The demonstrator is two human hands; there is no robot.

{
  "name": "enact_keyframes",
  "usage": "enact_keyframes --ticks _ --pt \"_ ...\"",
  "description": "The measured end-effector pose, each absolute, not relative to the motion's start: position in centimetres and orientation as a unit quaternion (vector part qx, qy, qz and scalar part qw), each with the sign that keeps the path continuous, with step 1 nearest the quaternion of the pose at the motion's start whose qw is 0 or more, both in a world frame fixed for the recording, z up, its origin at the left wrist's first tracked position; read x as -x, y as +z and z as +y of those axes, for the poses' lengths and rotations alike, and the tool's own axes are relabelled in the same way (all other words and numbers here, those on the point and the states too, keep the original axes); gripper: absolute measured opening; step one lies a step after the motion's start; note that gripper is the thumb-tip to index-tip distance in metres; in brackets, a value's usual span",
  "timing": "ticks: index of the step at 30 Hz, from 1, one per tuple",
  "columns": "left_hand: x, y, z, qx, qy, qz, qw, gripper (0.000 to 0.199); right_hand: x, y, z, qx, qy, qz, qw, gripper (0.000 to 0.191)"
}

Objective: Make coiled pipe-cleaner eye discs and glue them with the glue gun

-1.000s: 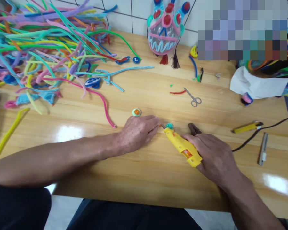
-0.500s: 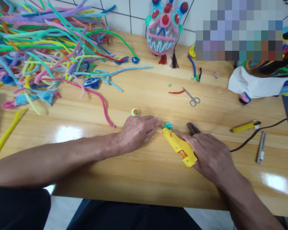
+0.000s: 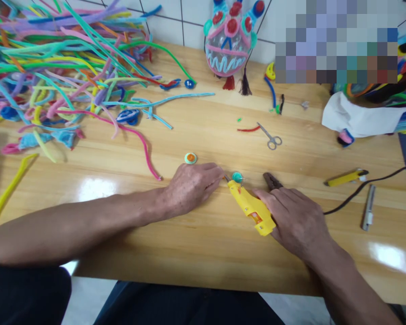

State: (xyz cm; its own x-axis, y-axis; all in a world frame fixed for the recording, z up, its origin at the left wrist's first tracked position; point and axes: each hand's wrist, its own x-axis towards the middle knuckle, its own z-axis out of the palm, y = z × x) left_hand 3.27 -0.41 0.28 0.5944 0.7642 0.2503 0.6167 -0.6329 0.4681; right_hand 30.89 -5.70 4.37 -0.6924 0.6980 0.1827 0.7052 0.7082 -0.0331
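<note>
My right hand [image 3: 296, 219] is wrapped round a yellow glue gun [image 3: 250, 207], whose metal tip points up and left. That tip meets a small orange piece [image 3: 223, 177] pinched in the fingertips of my left hand [image 3: 196, 187]; most of the piece is hidden. Just right of the tip lies a teal disc [image 3: 237, 177] on the table. A pale green disc with an orange centre [image 3: 190, 158] rests above my left hand. Dark-jawed pliers [image 3: 272, 180] lie beside my right hand, their handles hidden by it.
Scissors [image 3: 269, 136] lie beyond the hands. A pile of coloured fuzzy stems [image 3: 64, 67] covers the back left. A decorated mask [image 3: 228, 40] leans at the back. A yellow cutter [image 3: 347, 178], a silver cutter [image 3: 368, 207] and a black cord [image 3: 348, 197] are at right.
The glue gun has shifted very slightly left in the view. My hands keep nearly the same pose and hold.
</note>
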Motion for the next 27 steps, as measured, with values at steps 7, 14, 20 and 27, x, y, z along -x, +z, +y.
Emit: enact_keyframes --ticks 7,14,20,27 --pt "-3.1 0.3 -0.4 -0.879 0.226 0.383 0.170 0.032 -30.7 4.4 -5.6 0.380 -0.031 -0.919 0.100 0.039" --pt "-3.0 0.2 -0.3 -0.876 0.255 0.373 0.171 0.032 -31.4 5.2 -5.5 0.387 -0.031 -0.913 0.127 0.031" --pt "-2.9 0.2 -0.3 -0.877 0.241 0.376 0.176 0.029 -31.0 4.7 -5.5 0.376 -0.016 -0.919 0.115 0.035" --pt "-2.9 0.1 -0.3 -0.877 0.232 0.379 0.180 0.030 -30.9 4.2 -5.6 0.381 -0.022 -0.918 0.105 0.041"
